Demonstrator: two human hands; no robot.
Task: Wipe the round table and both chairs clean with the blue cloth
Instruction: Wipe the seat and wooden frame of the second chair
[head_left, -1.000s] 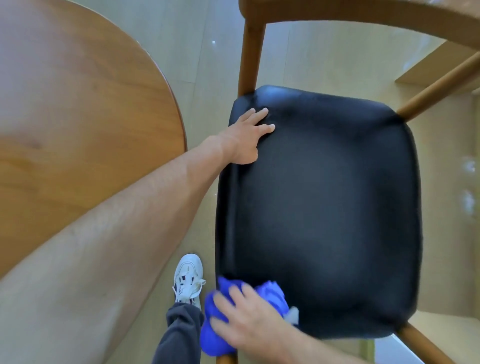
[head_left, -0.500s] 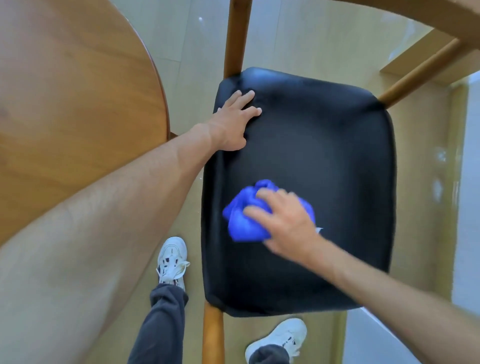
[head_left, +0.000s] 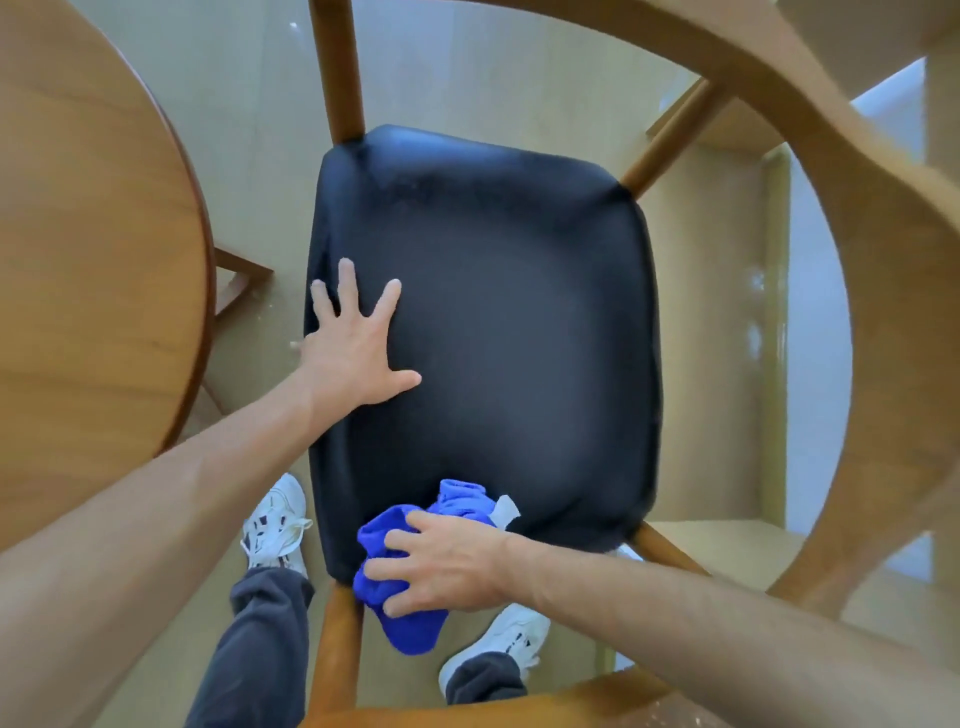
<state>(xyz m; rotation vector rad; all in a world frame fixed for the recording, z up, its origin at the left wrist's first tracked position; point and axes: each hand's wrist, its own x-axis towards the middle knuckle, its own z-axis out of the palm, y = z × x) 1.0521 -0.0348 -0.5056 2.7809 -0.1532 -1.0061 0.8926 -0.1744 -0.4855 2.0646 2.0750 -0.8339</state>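
Here, blue cloth (head_left: 415, 571) overhanging seat (head_left: 519, 312) front edge

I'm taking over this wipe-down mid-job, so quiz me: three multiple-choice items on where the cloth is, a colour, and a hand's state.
1. Where is the blue cloth?
A. seat's near edge
B. on the round table
C. on the floor

2. What colour is the chair seat?
A. red
B. black
C. white

3. How is the left hand?
A. gripping a chair leg
B. holding the cloth
C. flat, fingers spread on the seat

Answers: 1 A, the right hand holds it bunched there; 2 B, dark padded cushion; 3 C, palm down beside the round table.
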